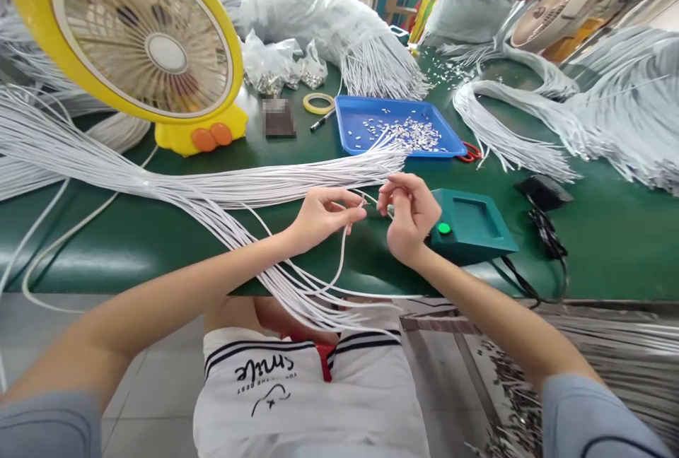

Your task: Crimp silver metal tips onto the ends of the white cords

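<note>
My left hand (329, 219) pinches the end of a thin white cable (342, 254) between thumb and fingertips; the cable hangs down in a curve from there. Close to its right, my right hand (409, 216) is closed, with the fingers curled in and a short piece of white cable showing at them. A long bundle of white cables (254, 186) lies across the table behind my hands, with some strands drooping over the front edge toward my lap. Just beyond, a blue tray (347, 141) holds many small metal pieces and the bundle's ends.
A green device (472, 232) with a round button sits beside my right hand, a black adapter (545, 193) farther right. A yellow fan (236, 55) stands left. Behind are a tape roll (319, 103), plastic bags (270, 66) and more cable bundles (620, 104). A person (472, 6) works across the table.
</note>
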`<action>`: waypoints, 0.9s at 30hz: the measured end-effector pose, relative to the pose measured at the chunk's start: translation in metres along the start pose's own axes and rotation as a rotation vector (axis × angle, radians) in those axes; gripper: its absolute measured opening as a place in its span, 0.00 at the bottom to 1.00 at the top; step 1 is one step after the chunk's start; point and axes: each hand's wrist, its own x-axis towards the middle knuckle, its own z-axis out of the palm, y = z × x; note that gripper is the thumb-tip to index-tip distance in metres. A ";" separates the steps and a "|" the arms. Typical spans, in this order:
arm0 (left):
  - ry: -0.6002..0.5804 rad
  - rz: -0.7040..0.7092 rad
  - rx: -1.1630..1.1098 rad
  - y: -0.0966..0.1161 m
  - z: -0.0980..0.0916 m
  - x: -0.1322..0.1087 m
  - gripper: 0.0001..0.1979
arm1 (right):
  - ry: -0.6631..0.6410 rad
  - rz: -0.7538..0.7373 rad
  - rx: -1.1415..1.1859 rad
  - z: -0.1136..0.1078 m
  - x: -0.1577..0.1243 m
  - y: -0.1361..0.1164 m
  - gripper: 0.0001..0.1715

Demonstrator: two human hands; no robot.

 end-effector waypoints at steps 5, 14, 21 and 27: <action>-0.002 0.137 0.119 0.009 0.006 -0.006 0.12 | -0.078 0.041 0.104 0.001 -0.011 0.010 0.14; -0.069 -0.158 -0.204 0.026 0.027 -0.019 0.11 | -0.171 0.132 0.113 0.000 -0.010 0.002 0.15; 0.085 -0.176 -0.252 0.033 0.056 -0.040 0.11 | -0.215 0.335 0.246 0.002 -0.009 -0.001 0.13; -0.002 0.175 0.090 0.038 0.071 -0.063 0.06 | -0.316 0.209 0.149 0.007 -0.013 0.006 0.14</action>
